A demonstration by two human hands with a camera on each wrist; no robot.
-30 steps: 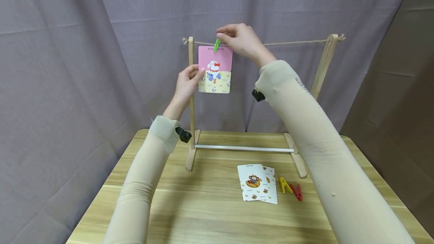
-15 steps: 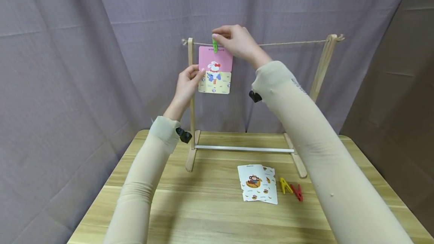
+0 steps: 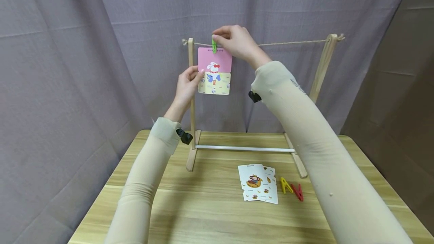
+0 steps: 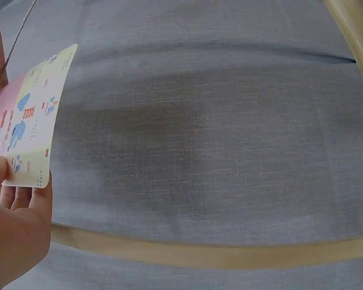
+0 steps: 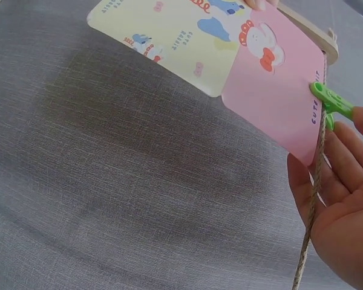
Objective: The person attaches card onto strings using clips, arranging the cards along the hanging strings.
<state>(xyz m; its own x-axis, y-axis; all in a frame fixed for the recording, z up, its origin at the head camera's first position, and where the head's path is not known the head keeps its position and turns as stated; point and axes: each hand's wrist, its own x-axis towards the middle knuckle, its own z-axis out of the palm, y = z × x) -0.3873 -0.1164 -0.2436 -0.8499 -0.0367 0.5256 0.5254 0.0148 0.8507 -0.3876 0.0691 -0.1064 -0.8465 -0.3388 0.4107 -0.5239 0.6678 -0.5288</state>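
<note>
A pink and yellow card [image 3: 220,82] with a rabbit drawing is upright at the rope [image 3: 288,43], near the left post. My left hand [image 3: 185,86] pinches its left edge between thumb and fingers; the left wrist view shows the thumb in front of the card [image 4: 39,127]. At the top edge, my right hand [image 3: 237,42] pinches a green clothespin [image 3: 214,45]. In the right wrist view the green clothespin [image 5: 331,99] sits over the card's top edge and the rope [image 5: 314,199], with thumb and fingers at its handles.
The rope runs between two wooden posts [image 3: 320,67] of a stand with a white bottom bar [image 3: 244,148]. On the wooden table [image 3: 203,214] lie white monkey cards [image 3: 252,183], a yellow clothespin [image 3: 286,185] and a red clothespin [image 3: 298,192]. A grey curtain [image 3: 135,29] hangs behind.
My right hand has shifted slightly left, and the green clothespin has turned from slanted to nearly upright. The card has dropped very slightly; my left hand keeps its hold.
</note>
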